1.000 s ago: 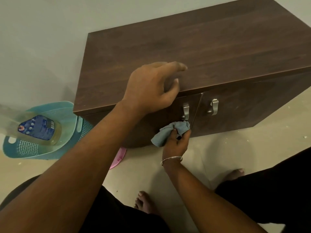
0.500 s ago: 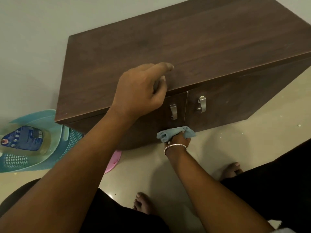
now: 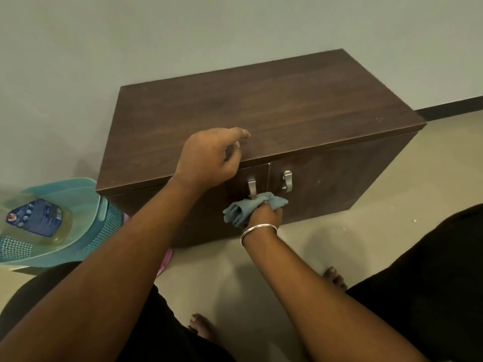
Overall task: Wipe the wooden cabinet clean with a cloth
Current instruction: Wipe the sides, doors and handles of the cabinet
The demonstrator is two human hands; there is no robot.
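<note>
A low dark wooden cabinet (image 3: 261, 111) stands against the wall, with two doors and two metal handles (image 3: 287, 181). My left hand (image 3: 209, 159) rests on the front edge of its top, fingers curled over the edge and holding nothing. My right hand (image 3: 265, 214), with a metal bangle at the wrist, grips a bunched blue-grey cloth (image 3: 248, 206) and presses it against the cabinet front, just below the left handle where the two doors meet.
A turquoise plastic basket (image 3: 86, 231) holding a bottle of yellowish liquid (image 3: 34, 220) sits on the floor left of the cabinet. A pink object (image 3: 166, 259) pokes out beside it. My bare feet (image 3: 202, 326) and dark-clothed knees are on the beige floor.
The cloth went down the door front, then came back up under the left handle. The view pulled back, so the whole cabinet shows. My left hand stayed on the top edge.
</note>
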